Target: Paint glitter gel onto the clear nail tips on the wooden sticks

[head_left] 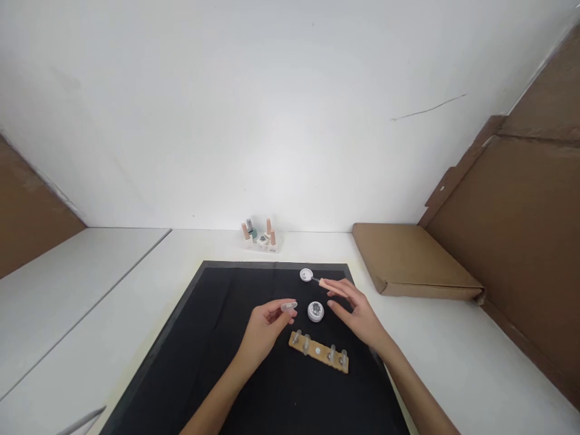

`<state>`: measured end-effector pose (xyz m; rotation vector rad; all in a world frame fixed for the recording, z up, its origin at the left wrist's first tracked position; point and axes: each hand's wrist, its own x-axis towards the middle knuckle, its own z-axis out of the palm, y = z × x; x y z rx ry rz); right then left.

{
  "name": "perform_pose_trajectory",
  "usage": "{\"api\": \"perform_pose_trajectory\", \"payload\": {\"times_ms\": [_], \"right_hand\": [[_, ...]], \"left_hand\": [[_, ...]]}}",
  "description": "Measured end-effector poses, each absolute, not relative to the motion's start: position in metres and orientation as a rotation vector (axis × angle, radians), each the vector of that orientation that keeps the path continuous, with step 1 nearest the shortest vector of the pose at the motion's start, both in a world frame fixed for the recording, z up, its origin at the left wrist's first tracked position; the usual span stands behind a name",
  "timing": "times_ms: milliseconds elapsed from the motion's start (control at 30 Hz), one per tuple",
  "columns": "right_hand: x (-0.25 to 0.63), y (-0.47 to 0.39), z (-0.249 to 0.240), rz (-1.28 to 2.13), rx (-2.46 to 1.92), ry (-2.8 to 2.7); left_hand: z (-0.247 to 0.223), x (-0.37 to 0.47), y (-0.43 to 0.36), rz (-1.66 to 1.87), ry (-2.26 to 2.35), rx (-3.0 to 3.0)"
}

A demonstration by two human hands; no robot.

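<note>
My left hand (270,322) pinches a clear false nail tip (289,306) between thumb and fingers, above the black mat. My right hand (356,307) has its fingers around a slim pink-handled brush (327,285), with the thumb held apart from the handle. The brush's thin end points left, at a small white lid (306,275). Between my hands stands an open white jar (316,312) with silvery contents. Nearer me lies a tan strip (324,353) carrying several clear nail tips and a white dot in one spot.
A clear organizer (264,244) with several polish bottles stands by the back wall. A flat cardboard box (414,260) lies at the right, beside the black mat (212,338). Brown cardboard panels (521,199) rise at both sides.
</note>
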<state>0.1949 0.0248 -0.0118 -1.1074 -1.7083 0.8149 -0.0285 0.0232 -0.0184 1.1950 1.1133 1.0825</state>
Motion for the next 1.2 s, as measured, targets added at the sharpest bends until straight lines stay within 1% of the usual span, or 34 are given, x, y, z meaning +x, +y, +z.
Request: {"api": "perform_pose_trajectory", "payload": {"times_ms": [67, 133, 367, 467, 600, 900, 1200], "right_hand": [[0.193, 0.019, -0.003, 0.794, -1.152, -1.578], [0.189, 0.011, 0.004, 0.868, -1.157, -1.498], [0.176, -0.003, 0.009, 1.144, -1.031, -1.474], [0.174, -0.004, 0.01, 1.182, -1.033, -1.504], [0.173, -0.006, 0.013, 1.066, -1.035, -1.566], [0.169, -0.005, 0.016, 0.859, -1.064, -1.702], [0.171, -0.003, 0.017, 0.775, -1.096, -1.708]], "left_hand": [[-0.019, -0.028, 0.022, 1.101, 1.112, 1.278], [-0.018, -0.028, 0.02, 1.102, 1.113, 1.388], [-0.008, -0.026, 0.013, 1.082, 1.143, 1.732], [-0.007, -0.025, 0.011, 1.081, 1.09, 1.791], [-0.007, -0.024, 0.011, 1.102, 1.036, 1.762], [-0.008, -0.02, 0.009, 1.086, 1.067, 1.769], [-0.005, -0.02, 0.006, 1.075, 1.023, 1.776]]}}
